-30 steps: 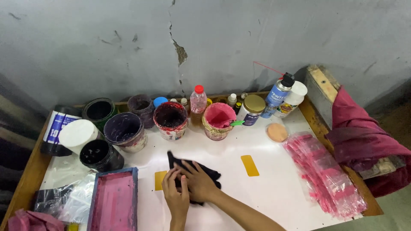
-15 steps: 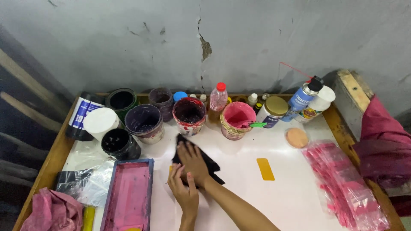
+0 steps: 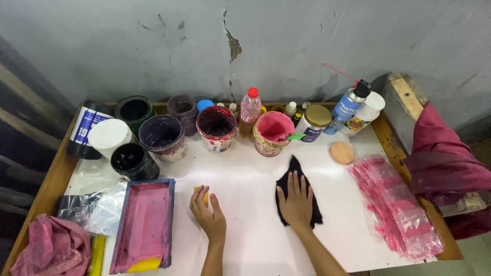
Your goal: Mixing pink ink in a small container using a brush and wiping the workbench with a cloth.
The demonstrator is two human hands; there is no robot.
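Note:
My right hand [image 3: 295,203] lies flat, fingers spread, on a black cloth [image 3: 295,169] in the middle of the white tabletop [image 3: 245,174]. It presses the cloth down. My left hand [image 3: 208,215] rests to the left of it. Its fingertips curl over a small yellow card [image 3: 199,191] that lies on the table beside a blue-framed tray [image 3: 144,225] stained pink. The two hands are apart, about a hand's width between them.
Several open paint tubs stand along the back, among them a pink one [image 3: 272,132] and a dark red one [image 3: 216,127], with a small bottle [image 3: 250,106] and a spray can [image 3: 350,105]. Pink-stained plastic bags [image 3: 394,204] lie at the right, a pink rag [image 3: 48,248] at the front left.
My right hand has slid the black cloth to the right, away from my left hand. The yellow card that lay at the right is no longer visible. The left hand stays on its yellow card.

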